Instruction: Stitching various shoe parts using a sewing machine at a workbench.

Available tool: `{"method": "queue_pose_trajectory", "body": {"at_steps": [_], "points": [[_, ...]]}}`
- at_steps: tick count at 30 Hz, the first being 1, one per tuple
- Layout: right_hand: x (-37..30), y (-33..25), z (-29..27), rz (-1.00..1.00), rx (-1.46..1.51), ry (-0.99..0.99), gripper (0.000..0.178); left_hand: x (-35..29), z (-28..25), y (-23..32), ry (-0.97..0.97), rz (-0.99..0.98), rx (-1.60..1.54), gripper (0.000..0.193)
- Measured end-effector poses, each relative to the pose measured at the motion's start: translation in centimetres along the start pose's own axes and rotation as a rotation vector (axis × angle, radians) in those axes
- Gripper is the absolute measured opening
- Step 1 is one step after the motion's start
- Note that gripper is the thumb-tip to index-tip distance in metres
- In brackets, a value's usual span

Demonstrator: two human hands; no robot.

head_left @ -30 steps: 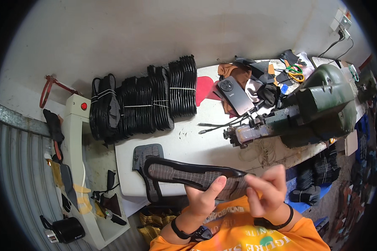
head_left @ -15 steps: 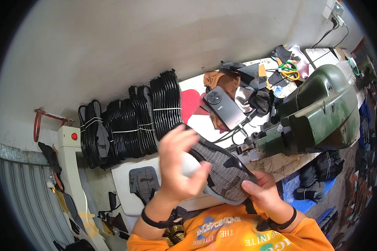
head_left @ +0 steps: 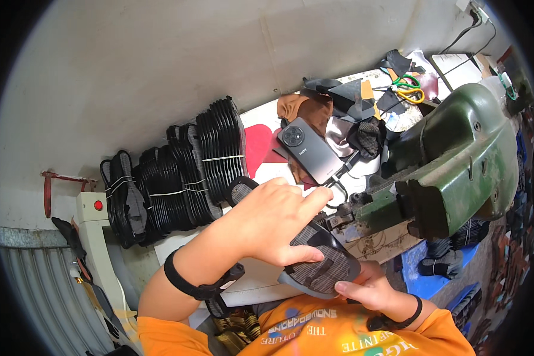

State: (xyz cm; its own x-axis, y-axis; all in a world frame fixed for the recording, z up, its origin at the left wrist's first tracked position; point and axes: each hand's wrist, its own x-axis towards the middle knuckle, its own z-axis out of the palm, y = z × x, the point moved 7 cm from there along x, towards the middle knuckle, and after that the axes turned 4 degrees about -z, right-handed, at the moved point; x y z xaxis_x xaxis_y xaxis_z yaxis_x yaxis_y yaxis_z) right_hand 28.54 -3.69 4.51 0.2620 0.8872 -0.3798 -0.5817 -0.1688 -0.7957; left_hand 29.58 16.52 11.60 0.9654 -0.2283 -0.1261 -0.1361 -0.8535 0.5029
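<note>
A grey checked fabric shoe upper with black edging lies in front of my body, its long end running up and left beneath my left hand. My right hand pinches its near right edge, the thumb on top and the fingers underneath. My left hand reaches across the upper, thumb over the fabric and index finger stretched beyond the far edge, beside the sewing machine's narrow end. Its other fingers are mostly hidden. Right of my hands stands the green sewing machine.
Tied bundles of black-edged uppers line the wall at left. A grey phone with a cable lies among fabric scraps. Scissors lie farther back. At left rises a pale post with a red button. A blue sheet is at lower right.
My left hand has moved right and turned over the upper, covering its middle. My right hand keeps its hold. The view has shifted slightly.
</note>
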Motion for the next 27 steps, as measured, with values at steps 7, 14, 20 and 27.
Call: {"method": "queue_pose_trajectory", "body": {"at_steps": [7, 14, 20, 27], "points": [[0.4, -1.0, -0.4, -0.038, 0.022, 0.219, 0.01, 0.9, 0.1, -1.0, -0.035, -0.031, -0.19, 0.065], [1.9, -1.0, -0.8, -0.025, -0.069, 0.222, 0.012, 0.3, -0.3, -2.5, 0.011, -0.105, -0.25, 0.054], [3.4, -1.0, -1.2, -0.056, -0.122, 0.341, 0.019, -0.6, -0.7, -3.4, 0.108, -0.088, -0.277, 0.048], [4.3, -1.3, -1.7, -0.154, -0.193, 0.452, 0.037, -2.9, -0.2, -3.8, 0.241, -0.16, -0.321, 0.04]]}}
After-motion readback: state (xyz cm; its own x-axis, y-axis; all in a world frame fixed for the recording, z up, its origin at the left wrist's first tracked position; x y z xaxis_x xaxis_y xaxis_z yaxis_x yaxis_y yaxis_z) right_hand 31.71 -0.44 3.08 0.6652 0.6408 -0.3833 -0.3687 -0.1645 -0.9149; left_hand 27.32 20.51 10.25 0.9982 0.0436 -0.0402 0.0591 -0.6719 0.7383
